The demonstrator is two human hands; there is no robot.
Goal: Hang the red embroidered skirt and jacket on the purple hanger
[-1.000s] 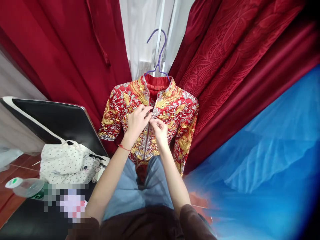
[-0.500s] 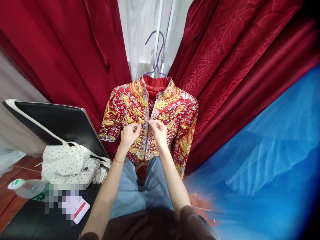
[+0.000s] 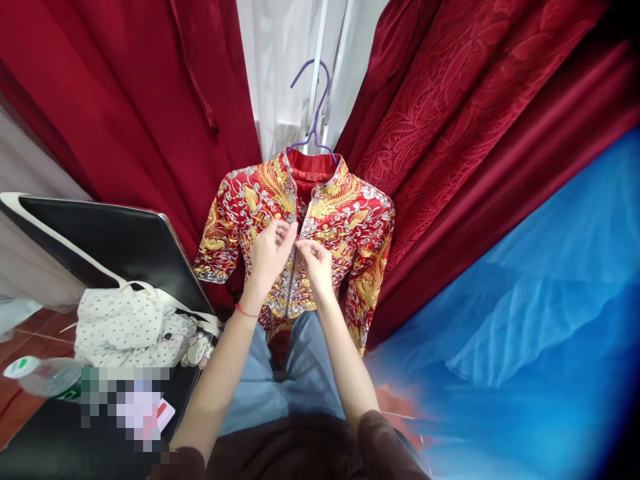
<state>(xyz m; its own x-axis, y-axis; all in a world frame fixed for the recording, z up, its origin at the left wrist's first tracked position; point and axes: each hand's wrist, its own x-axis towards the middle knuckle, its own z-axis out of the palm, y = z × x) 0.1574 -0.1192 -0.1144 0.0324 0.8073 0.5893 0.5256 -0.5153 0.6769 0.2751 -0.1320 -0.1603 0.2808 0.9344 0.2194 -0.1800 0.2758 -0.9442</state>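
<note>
Pinched closed, our right hand holds one red-gold jacket at its front, twelve o'clock from us. Beside this hand, at ten o'clock, our left hand curls loosely; we cannot tell if it grips. One purple hanger rises at the jacket's twelve.

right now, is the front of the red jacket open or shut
Partly open: the jacket gapes at the collar, its edges meeting from the right hand down.
</note>
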